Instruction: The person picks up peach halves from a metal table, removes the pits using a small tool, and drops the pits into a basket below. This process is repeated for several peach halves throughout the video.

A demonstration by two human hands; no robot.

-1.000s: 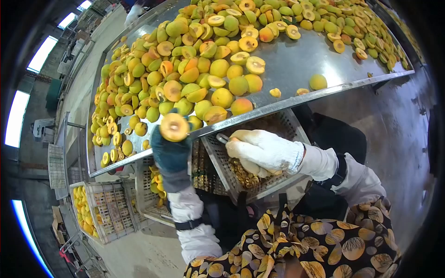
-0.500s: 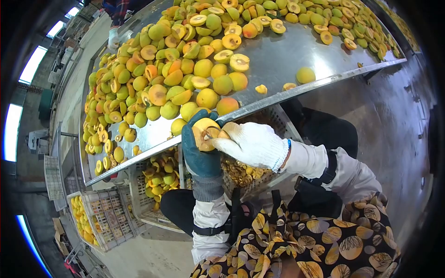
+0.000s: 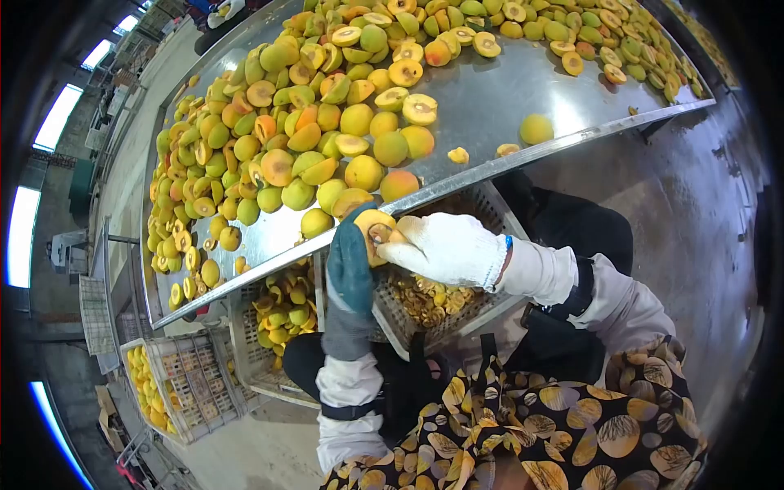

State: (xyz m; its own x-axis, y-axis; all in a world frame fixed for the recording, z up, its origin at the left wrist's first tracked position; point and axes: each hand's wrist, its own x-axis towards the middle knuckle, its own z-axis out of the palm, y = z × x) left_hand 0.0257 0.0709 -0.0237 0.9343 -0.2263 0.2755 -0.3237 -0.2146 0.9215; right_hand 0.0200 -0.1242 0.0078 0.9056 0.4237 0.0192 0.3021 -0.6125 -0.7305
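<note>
My left hand (image 3: 349, 265), in a dark green glove, is closed around a yellow peach half (image 3: 372, 220) at the table's front edge. The cut face is turned toward my right hand (image 3: 453, 251), which wears a white knitted glove. Its fingers are pinched at the hollow of the fruit, around a small metal pitting tool that is mostly hidden. Just beyond my hands, whole and halved peaches (image 3: 278, 167) are heaped on the metal table (image 3: 482, 102).
Under the table edge stands a crate (image 3: 502, 208) of small fruit scraps. Left of it, another crate (image 3: 253, 371) holds peach pieces. A further crate (image 3: 192, 392) contains yellow fruit. Another person (image 3: 219, 18) is at the far left end. The table's raised metal rim (image 3: 563, 149) runs before me.
My left hand has turned more upright around the peach half, and my right fingers have pushed closer into its hollow. The other person's gloved hand has left the table's far edge.
</note>
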